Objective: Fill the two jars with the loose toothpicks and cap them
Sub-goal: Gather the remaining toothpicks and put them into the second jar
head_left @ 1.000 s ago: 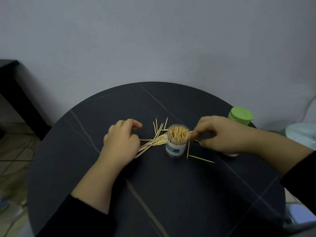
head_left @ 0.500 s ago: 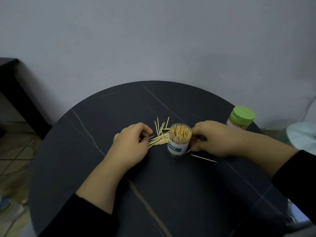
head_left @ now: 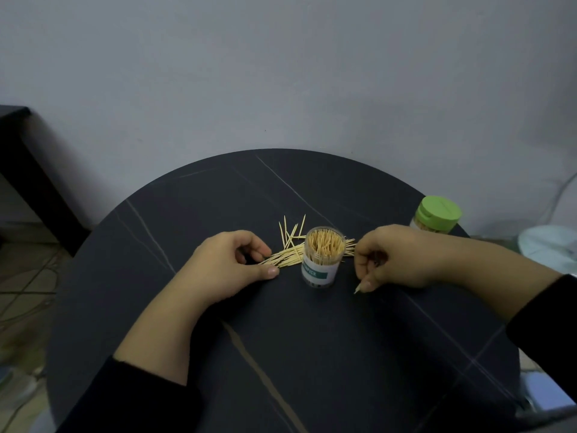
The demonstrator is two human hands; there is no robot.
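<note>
Dim, flat light; wide-angle edge distortion

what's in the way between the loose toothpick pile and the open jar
No lid or other thing: the jar stands uncapped right beside the pile. Its mouth is already packed with upright toothpicks, though, so room may be tight.

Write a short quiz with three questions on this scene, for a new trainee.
1. True or false: the jar between the hands has a lid on.
2. Where do the loose toothpicks lie? A. on the table, beside the left hand; B. on the floor; C. on a plate.
3. Fill in: the right hand pinches a single ____.
Key: 1 false; 2 A; 3 toothpick.
</note>
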